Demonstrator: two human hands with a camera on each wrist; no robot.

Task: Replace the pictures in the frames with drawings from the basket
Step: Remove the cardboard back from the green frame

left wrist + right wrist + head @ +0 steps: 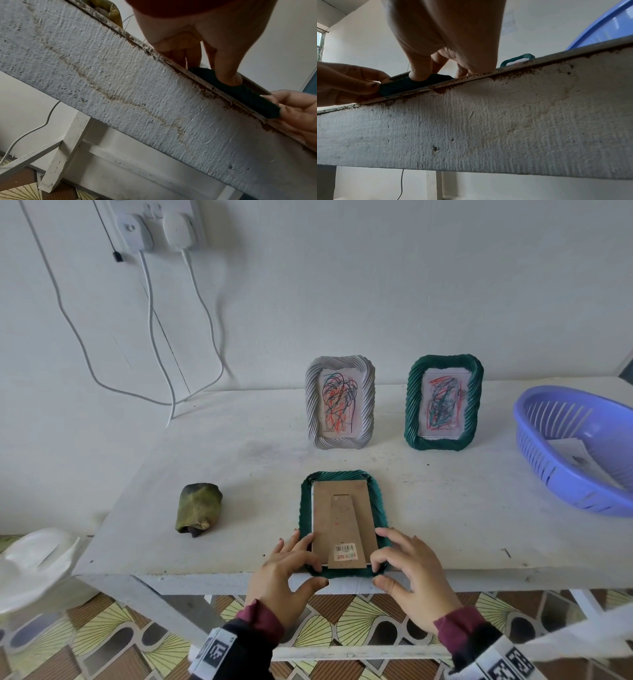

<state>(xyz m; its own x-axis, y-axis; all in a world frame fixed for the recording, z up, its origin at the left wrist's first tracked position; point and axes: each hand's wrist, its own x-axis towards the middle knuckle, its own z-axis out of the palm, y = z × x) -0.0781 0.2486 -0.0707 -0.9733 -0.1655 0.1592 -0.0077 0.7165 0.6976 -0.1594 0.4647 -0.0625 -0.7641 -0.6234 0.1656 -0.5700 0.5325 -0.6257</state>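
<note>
A dark green frame (pixel 342 477) lies face down at the table's front edge, its brown cardboard back (pixel 337 508) with stand and barcode sticker facing up. My left hand (pixel 308 559) holds its near left corner, fingers on top and thumb against the front edge. My right hand (pixel 387 556) grips the near right corner the same way, fingers curled over the border. In the left wrist view a finger (pixel 228 73) presses on the green frame (pixel 248 97). The right wrist view shows a finger (pixel 419 70) on the green frame (pixel 399 85). A purple basket (pixel 534 453) at the right holds paper (pixel 570 448).
A white frame (pixel 313 405) and a second green frame (pixel 412 402) stand upright at the back, each holding a scribbled drawing. A crumpled greenish picture (pixel 200 508) lies left of the face-down frame. Charger cables (pixel 150 337) hang down the wall. A white plastic object (pixel 34 563) sits beside the table.
</note>
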